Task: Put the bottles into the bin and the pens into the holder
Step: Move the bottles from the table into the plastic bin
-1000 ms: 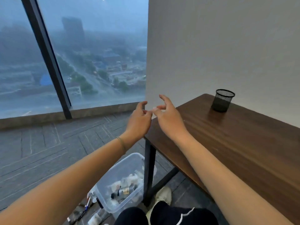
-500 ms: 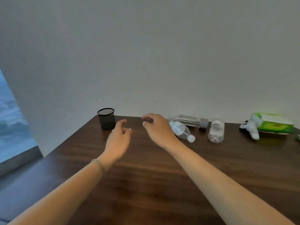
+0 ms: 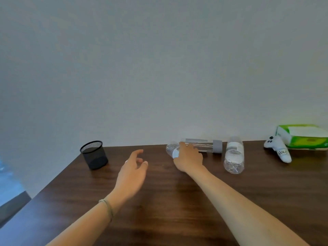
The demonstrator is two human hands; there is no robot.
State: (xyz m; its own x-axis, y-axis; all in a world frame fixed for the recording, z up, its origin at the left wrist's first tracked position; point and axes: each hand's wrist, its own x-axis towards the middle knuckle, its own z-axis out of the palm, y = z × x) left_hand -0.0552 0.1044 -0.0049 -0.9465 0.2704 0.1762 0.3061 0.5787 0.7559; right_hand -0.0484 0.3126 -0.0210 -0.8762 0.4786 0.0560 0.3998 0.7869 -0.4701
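Fingers of the right hand (image 3: 189, 159) curl over a lying clear bottle (image 3: 171, 150); left hand (image 3: 132, 172) hovers, fingers loosely apart.

a: the table (image 3: 159, 201) is dark brown with wood grain, the mesh holder (image 3: 94, 155) black.
b: and the bottles?
a: clear plastic; the far bottle (image 3: 204, 147) has a grey band, the nearer bottle (image 3: 234, 155) a white label. the pack (image 3: 301, 137) is green and white, the toy (image 3: 277, 150) white.
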